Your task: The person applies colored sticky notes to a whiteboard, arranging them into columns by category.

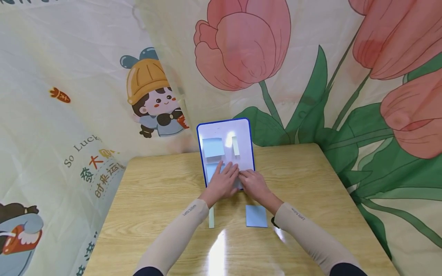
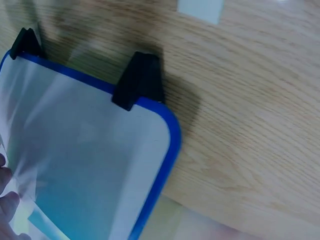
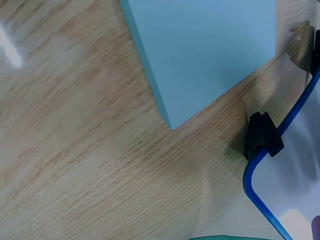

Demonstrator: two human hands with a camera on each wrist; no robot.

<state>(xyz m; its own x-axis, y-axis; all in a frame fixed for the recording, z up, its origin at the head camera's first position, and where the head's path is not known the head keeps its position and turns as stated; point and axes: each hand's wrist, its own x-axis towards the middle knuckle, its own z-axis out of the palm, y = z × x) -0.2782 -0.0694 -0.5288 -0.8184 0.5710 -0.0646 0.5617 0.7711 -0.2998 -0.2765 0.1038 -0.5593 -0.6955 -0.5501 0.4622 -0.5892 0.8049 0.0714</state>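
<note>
A small whiteboard [image 1: 245, 153] with a blue frame leans up at the table's back edge. Two light-blue sticky notes show at its left, an upper note [image 1: 213, 147] and a lower note [image 1: 211, 170] partly behind my left hand [image 1: 222, 183]. A narrow pale strip [image 1: 236, 145] sticks at the upper right. My left hand lies on the lower board with fingers stretched out. Beside it, my right hand [image 1: 255, 186] touches the board, fingertips close to the left hand's. Whatever lies beneath the fingers is hidden.
On the wooden table [image 1: 155, 199], a pad of blue sticky notes [image 1: 256, 216] lies below my right wrist. A pale green strip [image 1: 211, 218] lies below my left wrist. Black feet [image 2: 142, 80] hold the board's lower edge. Printed cloth [image 1: 304, 88] hangs behind.
</note>
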